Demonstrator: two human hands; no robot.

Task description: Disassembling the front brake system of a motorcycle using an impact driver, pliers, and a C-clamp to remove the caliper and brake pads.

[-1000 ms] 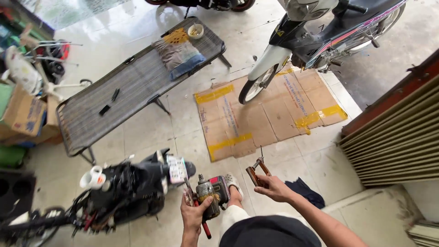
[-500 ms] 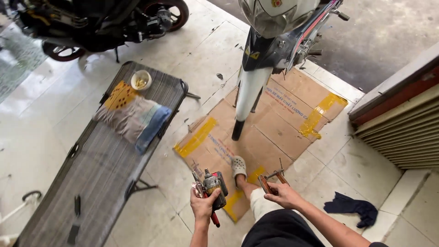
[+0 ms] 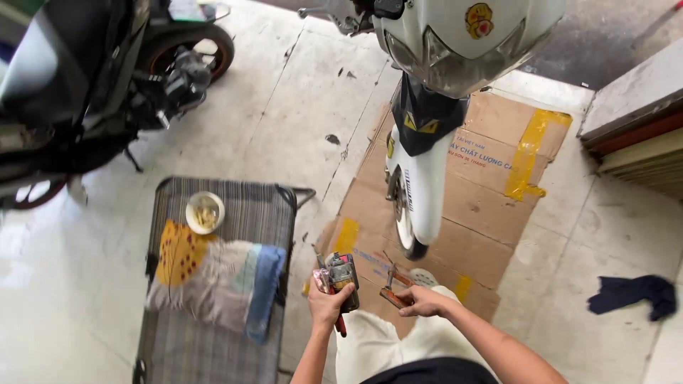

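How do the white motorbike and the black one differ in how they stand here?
The white motorbike faces the camera with its front wheel on flattened cardboard; the black motorbike stands side-on at the left, on bare floor. The white one is nearer the person's hands. Both are only partly in frame.
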